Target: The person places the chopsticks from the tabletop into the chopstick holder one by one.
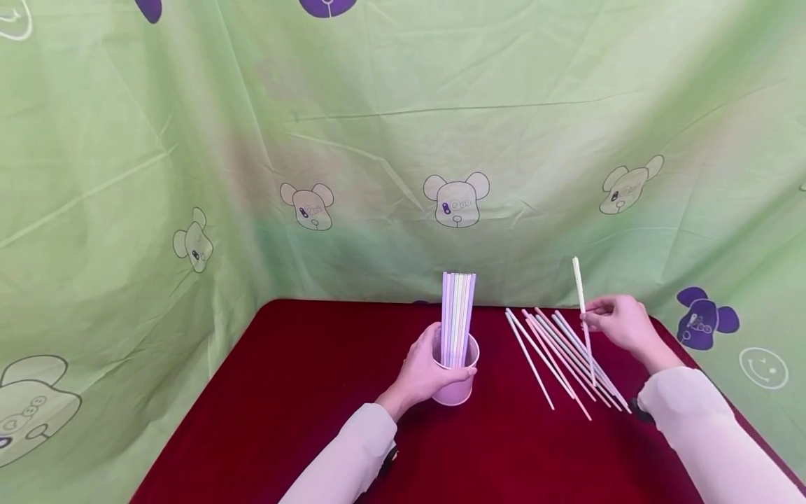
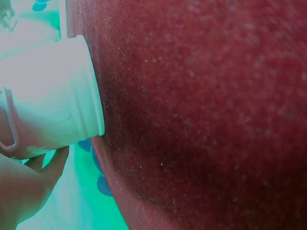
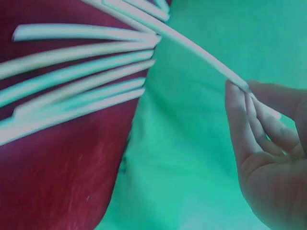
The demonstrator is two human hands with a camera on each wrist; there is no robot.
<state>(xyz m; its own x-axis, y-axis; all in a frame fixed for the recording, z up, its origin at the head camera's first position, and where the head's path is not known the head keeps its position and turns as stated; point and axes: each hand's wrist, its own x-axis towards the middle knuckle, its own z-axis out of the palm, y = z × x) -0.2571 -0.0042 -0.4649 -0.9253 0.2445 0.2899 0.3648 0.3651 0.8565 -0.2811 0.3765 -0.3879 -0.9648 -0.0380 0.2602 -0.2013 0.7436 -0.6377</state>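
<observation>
A pale pink cup (image 1: 452, 396) stands on the red cloth, and my left hand (image 1: 417, 372) grips it from the left, thumb across its front. Several pastel straws (image 1: 458, 318) stand bunched upright in the cup. Off to the right, my right hand (image 1: 620, 323) pinches one pale straw (image 1: 578, 280) between thumb and fingertips; it is nearly upright, its lower end over the loose straws (image 1: 530, 359) lying fanned out there. The right wrist view shows this pinched straw (image 3: 201, 53) too. In the left wrist view the cup (image 2: 53, 96) has a handle-like outline on its side.
A red cloth (image 1: 302, 392) covers the table. Green curtains (image 1: 378, 84) with bear-head prints hang behind and on both sides, close to the table's back edge (image 1: 352, 302). The loose straws lie near the right back part of the table.
</observation>
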